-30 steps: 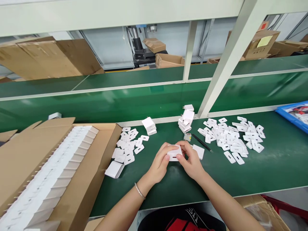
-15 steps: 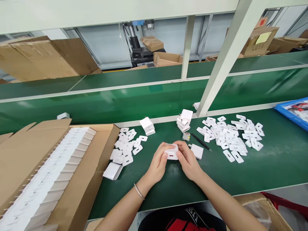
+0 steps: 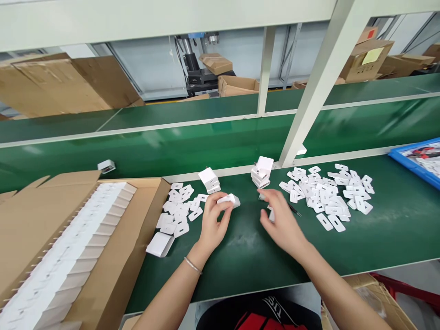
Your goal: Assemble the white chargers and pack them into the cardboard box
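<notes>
My left hand point(image 3: 213, 220) grips a white charger housing point(image 3: 229, 200) between thumb and fingers, just above the table. My right hand point(image 3: 282, 223) is open, fingers apart, over a white charger point(image 3: 271, 214) that it mostly covers. Near its fingertips a small circuit board point(image 3: 261, 197) is partly hidden. The tip of the black tweezers point(image 3: 294, 210) shows beyond the hand. Behind it stands a stack of white chargers point(image 3: 262, 171); another stack of white housings point(image 3: 209, 180) sits farther left.
White slotted plates lie in a left pile point(image 3: 178, 208) and a right pile point(image 3: 325, 195). An empty white sleeve point(image 3: 160, 244) lies beside an open cardboard box point(image 3: 137, 238) holding rows of white chargers. A blue tray point(image 3: 415, 160) is at right. A slanted post point(image 3: 309, 91) rises behind.
My hands have parted. The left has carried the charger housing up and to the left; the right has let go of it and moved right, over the other charger.
</notes>
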A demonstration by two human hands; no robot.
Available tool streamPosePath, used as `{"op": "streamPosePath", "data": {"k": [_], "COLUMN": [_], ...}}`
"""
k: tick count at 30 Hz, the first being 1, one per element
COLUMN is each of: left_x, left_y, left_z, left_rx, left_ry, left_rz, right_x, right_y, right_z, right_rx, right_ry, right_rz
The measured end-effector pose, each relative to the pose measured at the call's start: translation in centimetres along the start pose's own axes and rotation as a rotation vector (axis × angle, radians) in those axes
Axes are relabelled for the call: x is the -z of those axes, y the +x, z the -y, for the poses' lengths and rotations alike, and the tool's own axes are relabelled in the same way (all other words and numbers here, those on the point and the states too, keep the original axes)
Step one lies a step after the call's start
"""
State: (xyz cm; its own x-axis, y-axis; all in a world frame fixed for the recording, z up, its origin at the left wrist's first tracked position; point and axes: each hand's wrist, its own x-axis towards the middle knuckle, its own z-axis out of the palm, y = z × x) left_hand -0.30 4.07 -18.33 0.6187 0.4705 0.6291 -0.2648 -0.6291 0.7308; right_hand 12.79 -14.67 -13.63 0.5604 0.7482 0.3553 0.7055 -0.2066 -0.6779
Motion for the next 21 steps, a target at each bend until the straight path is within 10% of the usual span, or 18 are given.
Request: {"op": "streamPosePath", "data": {"k": [3, 10, 15, 21], "left_x": [-0.2, -0.8, -0.8, -2.2], "left_y": [0.1, 0.7, 0.7, 0.1], "left_z": [0.0, 0.4, 0.5, 0.7], "left_rx": [0.026, 0.791, 0.927, 0.945], "left_ry": [-0.035, -0.702, -0.847, -0.818], "left_rz": [-0.035, -0.083, -0.117, -0.057], "right_x": [3.8, 8.9, 11.7, 17.1], "right_y": [0.3, -0.9, 1.0, 9.6], "right_z": [-3.0, -12.0, -16.5, -23.6], "right_rx": [-0.059, -0.284, -0.210, -0.411], "right_ry": [-0.227, -0.824, -0.749, -0.677], "right_rz": [-0.109, 0.010, -0.074, -0.277]}}
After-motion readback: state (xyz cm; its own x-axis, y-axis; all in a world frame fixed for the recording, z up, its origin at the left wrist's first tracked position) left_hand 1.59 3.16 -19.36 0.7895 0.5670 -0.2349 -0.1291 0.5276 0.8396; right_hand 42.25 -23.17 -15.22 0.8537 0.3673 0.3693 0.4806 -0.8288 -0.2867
